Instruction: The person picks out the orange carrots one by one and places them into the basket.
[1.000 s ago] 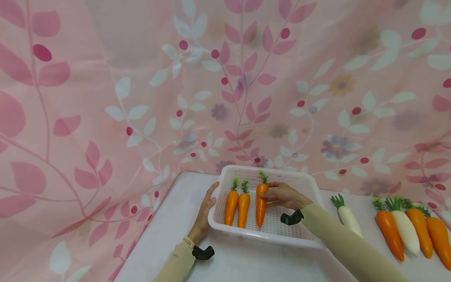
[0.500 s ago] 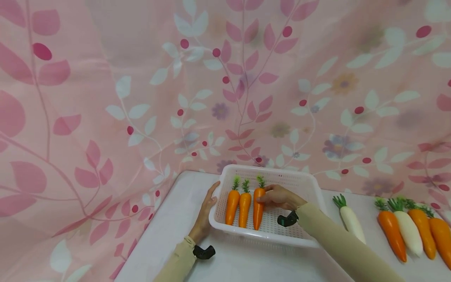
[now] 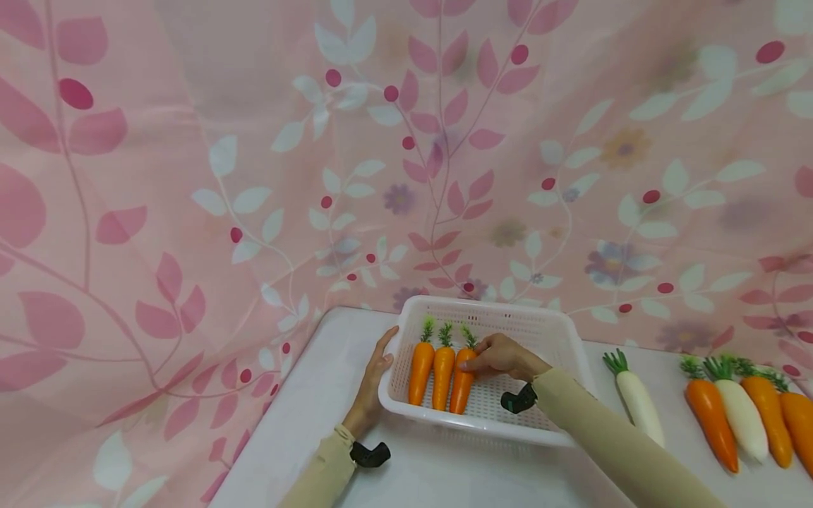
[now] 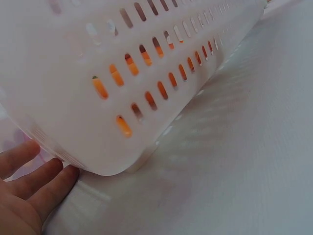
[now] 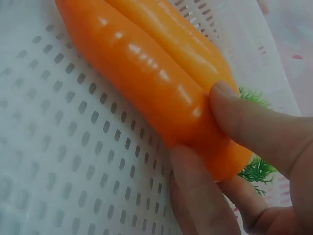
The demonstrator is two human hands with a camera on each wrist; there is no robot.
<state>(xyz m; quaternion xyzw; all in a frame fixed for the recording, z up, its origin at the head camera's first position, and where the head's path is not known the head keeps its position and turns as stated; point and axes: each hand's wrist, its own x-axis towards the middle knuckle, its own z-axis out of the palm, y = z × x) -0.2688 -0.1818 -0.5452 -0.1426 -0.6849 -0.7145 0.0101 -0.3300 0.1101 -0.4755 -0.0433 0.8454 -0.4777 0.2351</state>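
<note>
A white plastic basket (image 3: pixel 470 419) with slotted walls stands on the table, holding three orange carrots with green tops. My right hand (image 3: pixel 502 356) pinches the rightmost carrot (image 5: pixel 142 83) near its leafy end, thumb on one side and fingers on the other. That carrot lies against the middle carrot (image 3: pixel 443 374); the left carrot (image 3: pixel 420 374) is beside them. At the basket's left end, my left hand (image 3: pixel 371 381) touches the outer wall with its fingers extended. In the left wrist view, the fingertips (image 4: pixel 68 174) meet the basket's lower corner.
Right of the basket lies a white radish (image 3: pixel 638 406) with a green top. Farther right are another white radish (image 3: pixel 739 420) and several orange carrots (image 3: pixel 711 423) in a row. A pink floral cloth (image 3: pixel 406 176) hangs behind the white table (image 3: pixel 305 381).
My right hand has moved the carrot leftward and lower in the basket, from apart to against the middle carrot. The left hand has stayed at the basket's left end.
</note>
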